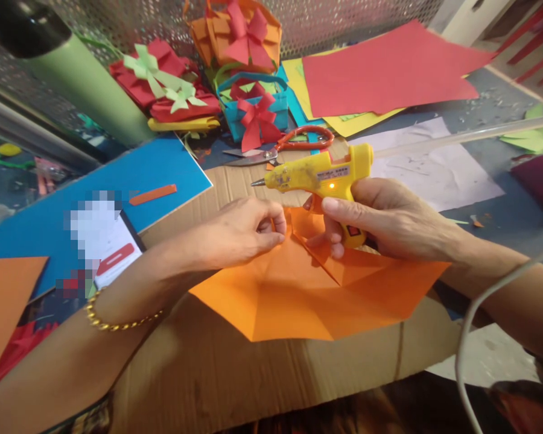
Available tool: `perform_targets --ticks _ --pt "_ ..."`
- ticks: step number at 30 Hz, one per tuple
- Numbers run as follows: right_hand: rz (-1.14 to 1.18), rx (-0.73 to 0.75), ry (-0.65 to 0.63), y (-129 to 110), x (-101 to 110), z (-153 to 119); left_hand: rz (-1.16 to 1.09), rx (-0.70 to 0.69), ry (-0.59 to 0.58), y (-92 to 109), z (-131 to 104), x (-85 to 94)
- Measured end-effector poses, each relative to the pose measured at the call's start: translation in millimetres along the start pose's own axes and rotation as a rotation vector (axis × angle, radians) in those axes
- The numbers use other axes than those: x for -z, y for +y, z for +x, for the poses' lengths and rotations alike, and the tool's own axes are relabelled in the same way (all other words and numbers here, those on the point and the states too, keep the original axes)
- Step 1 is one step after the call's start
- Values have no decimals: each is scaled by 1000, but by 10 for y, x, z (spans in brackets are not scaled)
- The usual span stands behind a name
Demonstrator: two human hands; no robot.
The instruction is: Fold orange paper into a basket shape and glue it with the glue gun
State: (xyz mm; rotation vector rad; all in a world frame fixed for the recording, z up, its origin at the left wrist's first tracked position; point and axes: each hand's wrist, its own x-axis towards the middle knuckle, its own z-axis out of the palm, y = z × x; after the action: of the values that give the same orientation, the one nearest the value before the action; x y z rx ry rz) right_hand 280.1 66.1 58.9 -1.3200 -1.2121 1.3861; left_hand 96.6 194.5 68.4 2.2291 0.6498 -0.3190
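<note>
A creased orange paper (294,295) spans the middle, over a brown cardboard sheet (199,374). My left hand (253,232) pinches the paper's upper edge between thumb and fingers. In my right hand (375,217) is a yellow glue gun (317,172), its metal nozzle pointing left above my left hand and its small light glowing orange. My right fingers wrap round the handle and trigger and lie close over a folded part of the orange paper; whether they touch it is unclear.
Red-handled scissors (305,138) lie beyond the glue gun. Behind are a blue paper basket (253,111), red paper pieces and a red sheet (389,72). At left are a phone (117,247), a blue board (163,163) and a green bottle (90,90). A white cable (466,337) hangs at right.
</note>
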Motion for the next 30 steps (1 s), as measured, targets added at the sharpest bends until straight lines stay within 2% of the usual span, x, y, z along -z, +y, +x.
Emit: perform_targets --ticks 8,16,22,27,30 --pt "-38 61 27 1 -8 -18 10 -2 38 40 34 -27" --pt "-41 13 37 35 16 -5 96 -38 49 21 50 -60" --pt "-130 -30 32 -6 20 0 53 23 52 31 41 -51" --pt "-123 -16 35 -3 27 -1 -60 -89 -23 11 -18 26" --pt "-103 -25 34 8 30 0 -80 -63 -17 -22 -22 16"
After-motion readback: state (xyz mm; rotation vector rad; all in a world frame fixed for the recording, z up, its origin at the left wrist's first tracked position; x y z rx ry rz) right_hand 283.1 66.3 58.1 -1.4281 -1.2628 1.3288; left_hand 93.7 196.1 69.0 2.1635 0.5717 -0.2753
